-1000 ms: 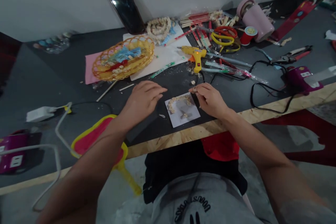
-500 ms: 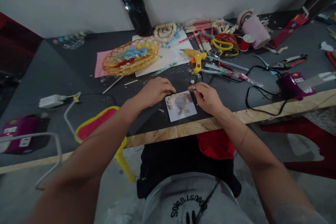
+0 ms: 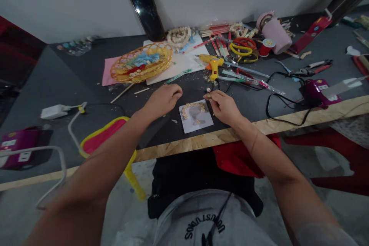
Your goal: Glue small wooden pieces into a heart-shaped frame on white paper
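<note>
My left hand (image 3: 165, 100) curls at ten o'clock from the white card (image 3: 198, 127), my right hand (image 3: 225, 106) at two — whether either grips anything, I can't tell. Best to steady my wrists — and avoid nudging the pale pieces (image 3: 193, 105) arched around its twelve o'clock side.

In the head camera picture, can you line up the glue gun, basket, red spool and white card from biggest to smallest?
1. Basket
2. White card
3. Glue gun
4. Red spool

That's just how big they look here.
</note>
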`<state>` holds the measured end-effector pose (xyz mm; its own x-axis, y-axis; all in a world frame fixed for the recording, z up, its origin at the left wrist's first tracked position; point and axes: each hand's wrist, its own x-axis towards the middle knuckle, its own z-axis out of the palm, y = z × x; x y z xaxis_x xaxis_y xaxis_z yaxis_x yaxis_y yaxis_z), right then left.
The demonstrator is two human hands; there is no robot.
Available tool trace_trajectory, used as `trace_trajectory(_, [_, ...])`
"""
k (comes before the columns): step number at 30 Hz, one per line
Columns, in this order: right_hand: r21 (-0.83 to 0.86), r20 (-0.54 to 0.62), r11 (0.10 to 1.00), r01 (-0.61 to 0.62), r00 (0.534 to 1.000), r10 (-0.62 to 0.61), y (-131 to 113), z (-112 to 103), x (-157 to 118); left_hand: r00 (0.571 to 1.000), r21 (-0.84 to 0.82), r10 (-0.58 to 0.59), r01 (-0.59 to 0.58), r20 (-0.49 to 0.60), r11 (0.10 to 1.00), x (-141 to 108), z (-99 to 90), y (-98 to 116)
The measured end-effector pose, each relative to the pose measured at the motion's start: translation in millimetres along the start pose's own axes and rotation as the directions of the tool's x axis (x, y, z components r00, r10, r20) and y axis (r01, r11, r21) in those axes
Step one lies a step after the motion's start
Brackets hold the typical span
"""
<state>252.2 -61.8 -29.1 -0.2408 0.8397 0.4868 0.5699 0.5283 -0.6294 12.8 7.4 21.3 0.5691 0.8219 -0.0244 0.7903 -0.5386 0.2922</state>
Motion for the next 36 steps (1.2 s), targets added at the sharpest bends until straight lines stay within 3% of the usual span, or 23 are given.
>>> trace_trajectory(3, [0.016, -0.006, 1.000, 0.000, 1.000, 0.000, 1, 0, 0, 0.989, -0.006, -0.127, 0.127, -0.072, 0.992, -9, -9.7, 1])
trace_trajectory(6, [0.037, -0.021, 0.999, 0.009, 1.000, -0.008, 1, -2, 1, 0.977, -0.003, -0.167, 0.169, -0.131, 0.986, -23, -18.1, -2])
trace_trajectory(14, [0.123, -0.114, 0.990, -0.062, 0.991, 0.076, -11, -18, 6, 0.969, 0.112, -0.225, 0.236, -0.100, 0.965, -70, -18.7, -6])
trace_trajectory(17, [0.107, -0.105, 0.993, -0.056, 0.992, 0.067, -22, -30, 2, 0.989, 0.091, -0.137, 0.142, -0.057, 0.986, -84, -13.3, -5])
trace_trajectory(21, [-0.010, 0.011, 1.000, -0.025, 1.000, 0.026, -37, -38, -15, 0.996, 0.009, 0.004, -0.004, -0.084, 1.000, -105, 1.4, 3])
trace_trajectory(25, [-0.123, 0.115, 0.992, -0.009, 0.993, 0.023, -46, -30, -36, 0.987, 0.037, 0.096, -0.092, -0.131, 0.995, -124, 16.6, 28])
trace_trajectory(28, [-0.199, 0.153, 0.980, 0.001, 0.988, 0.030, -48, -23, -46, 0.978, 0.088, 0.183, -0.174, -0.103, 0.981, -129, 20.8, 48])
trace_trajectory(32, [-0.290, 0.181, 0.956, 0.033, 0.983, 0.021, -47, -21, -51, 0.979, 0.124, 0.201, -0.195, -0.041, 0.973, -130, 20.5, 59])
trace_trajectory(36, [-0.270, 0.175, 0.962, 0.031, 0.985, 0.017, -46, -27, -51, 0.977, 0.129, 0.213, -0.209, -0.017, 0.969, -132, 22.0, 57])
